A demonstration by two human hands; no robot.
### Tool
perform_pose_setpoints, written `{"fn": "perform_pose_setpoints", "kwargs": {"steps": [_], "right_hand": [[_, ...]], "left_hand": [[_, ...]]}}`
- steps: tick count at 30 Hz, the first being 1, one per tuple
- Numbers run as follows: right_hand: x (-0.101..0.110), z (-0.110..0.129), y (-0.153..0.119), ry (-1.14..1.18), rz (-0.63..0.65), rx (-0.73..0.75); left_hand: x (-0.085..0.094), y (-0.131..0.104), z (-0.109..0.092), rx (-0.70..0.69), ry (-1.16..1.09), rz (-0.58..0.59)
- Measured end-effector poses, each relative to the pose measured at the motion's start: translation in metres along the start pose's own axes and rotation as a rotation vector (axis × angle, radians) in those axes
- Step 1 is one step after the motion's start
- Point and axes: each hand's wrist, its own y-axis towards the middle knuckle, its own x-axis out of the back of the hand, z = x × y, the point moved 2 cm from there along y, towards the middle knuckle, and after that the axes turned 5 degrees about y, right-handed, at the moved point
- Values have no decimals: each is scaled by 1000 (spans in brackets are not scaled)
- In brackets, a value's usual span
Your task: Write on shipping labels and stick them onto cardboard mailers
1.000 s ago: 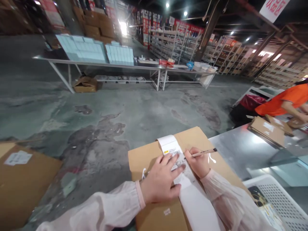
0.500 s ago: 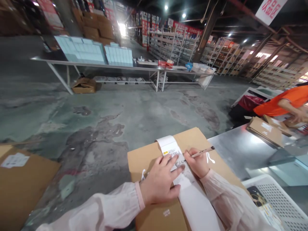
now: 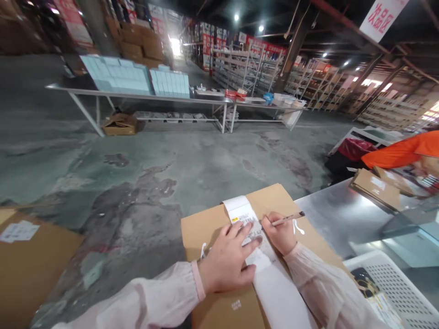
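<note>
A long white paper strip [image 3: 281, 292] with a printed label and a yellow mark at its far end lies over a brown cardboard box [image 3: 202, 224]. My left hand [image 3: 229, 260] is spread flat across the strip, fingers apart, covering part of the print. In my right hand [image 3: 281, 235] a pen [image 3: 288, 218] is gripped, its upper end pointing right. The pen's tip is hidden by my fingers at the strip's right edge. White cord loops [image 3: 298, 227] show on the box beside my right hand.
At lower right a white perforated basket [image 3: 394, 274] holds packaged items on a metal table [image 3: 325, 205]. A co-worker in orange [image 3: 394, 153] bends by flat cardboard pieces [image 3: 375, 187]. Another box [image 3: 37, 265] stands at left. A long table [image 3: 206, 97] bears light blue boxes [image 3: 116, 75].
My hands stay almost in place, with the pen still over the label. The co-worker has bent lower, and their hand has moved. The view has shifted slightly.
</note>
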Motion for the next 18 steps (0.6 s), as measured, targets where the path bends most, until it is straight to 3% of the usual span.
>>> {"fn": "perform_pose_setpoints", "kwargs": {"steps": [5, 8, 11, 13, 15, 18], "right_hand": [[2, 2, -2, 50, 21, -18], [2, 2, 3, 199, 111, -106], [3, -5, 12, 441, 297, -297], [14, -12, 16, 665, 340, -457], [41, -24, 13, 904, 216, -571], [107, -53, -18, 1005, -179, -633]], "left_hand": [[-1, -1, 0, 0, -7, 2], [0, -1, -1, 12, 6, 3], [-2, 2, 0, 7, 28, 7], [-5, 3, 0, -5, 46, 1], [-10, 0, -1, -16, 81, -28], [-17, -8, -1, -57, 148, -135]]}}
